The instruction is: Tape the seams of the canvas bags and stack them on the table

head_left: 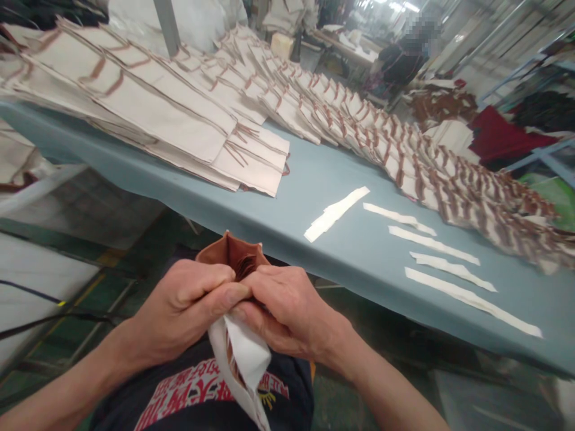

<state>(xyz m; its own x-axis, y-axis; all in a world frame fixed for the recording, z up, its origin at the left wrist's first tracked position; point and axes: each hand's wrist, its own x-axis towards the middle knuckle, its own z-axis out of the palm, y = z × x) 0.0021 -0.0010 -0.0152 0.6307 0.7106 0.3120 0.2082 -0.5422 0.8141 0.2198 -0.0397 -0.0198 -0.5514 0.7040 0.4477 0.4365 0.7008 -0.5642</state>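
In front of my chest, a fabric bundle point(252, 353) is gripped between both hands. Its brown folded end point(215, 248) sticks up above my fingers, and its white cloth end hangs down below them. My left hand point(193, 305) is closed on it, thumb pressed toward the middle. From the other side my right hand point(285, 308) pinches it as well, the thumbs and fingers of both hands meeting. My fingers cover the middle of the bundle, so how its layers are joined there cannot be seen.
A blue-covered table point(287, 227) runs across beyond my hands. On it lie a pile of cream fabric panels with brown trim point(157, 108), a long row of overlapping cream-and-brown pieces point(359, 120) and several white strips point(471, 302). A person point(402, 63) is in the background.
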